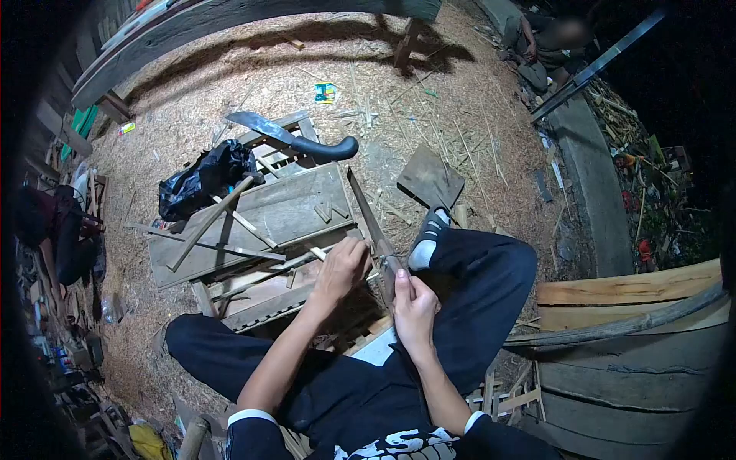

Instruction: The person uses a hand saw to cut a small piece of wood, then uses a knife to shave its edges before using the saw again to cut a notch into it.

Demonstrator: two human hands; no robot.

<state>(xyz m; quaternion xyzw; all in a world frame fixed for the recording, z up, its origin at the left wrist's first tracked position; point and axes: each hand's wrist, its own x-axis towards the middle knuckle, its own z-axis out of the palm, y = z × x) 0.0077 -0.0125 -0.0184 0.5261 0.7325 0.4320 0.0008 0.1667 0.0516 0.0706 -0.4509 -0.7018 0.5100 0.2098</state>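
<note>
The right hand [415,301] is closed around the handle of a long knife [370,212], thumb along its top; the blade points away, far and slightly left. The left hand [343,264] is just left of the knife, fingers curled in — whether they pinch anything, I cannot tell. The hands are apart, with the knife's lower end between them.

Left of the knife is a low wooden board [295,205], with loose sticks [208,225] lying across it and small offcuts [331,212] near its right end. A machete [264,125] with a black, hooked handle lies on slats [305,126] beyond the board, its tip to the left. A black bag [201,184] sits left of the machete. A square block [431,176] is on the shavings-strewn ground [307,73], to the right — near the sandalled foot [431,234]. At the far right, a person [548,46] sits by a concrete edge [589,176].
</note>
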